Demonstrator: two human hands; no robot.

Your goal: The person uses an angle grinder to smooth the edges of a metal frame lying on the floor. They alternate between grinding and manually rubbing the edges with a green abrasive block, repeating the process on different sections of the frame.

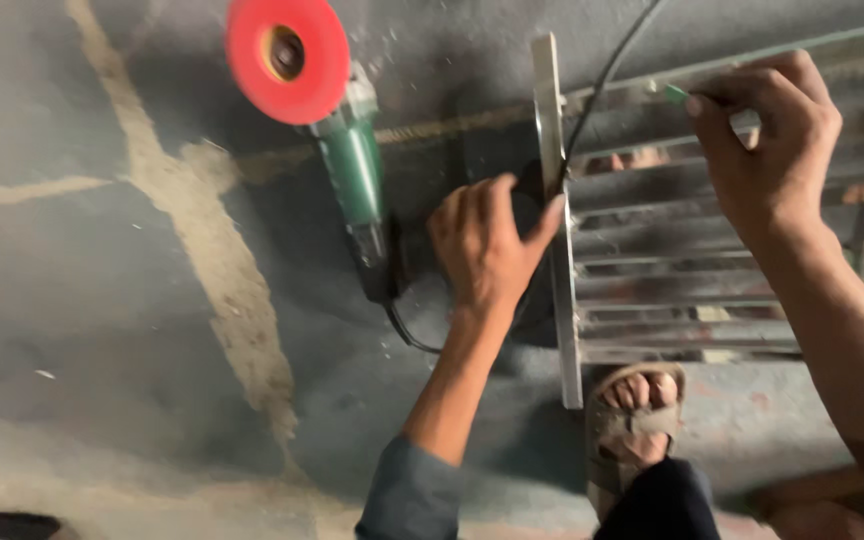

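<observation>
Green-bodied angle grinder (352, 170) lies on the concrete floor (102, 300), long axis running away from you, just left of your left hand (487, 250), whose open grip rests on the metal frame's (557, 230) edge. Your right hand (767, 150), farther off, pinches a small green piece (676, 95).

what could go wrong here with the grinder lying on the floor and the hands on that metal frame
1. The green angle grinder with its red disc lies close to the left hand; if it is powered, the exposed disc could cut.
2. Its black cable crosses the slatted metal frame, whose edge might chafe it.
3. A sandalled foot sits against the frame with toes bare, and the right hand grips thin metal edges.
</observation>
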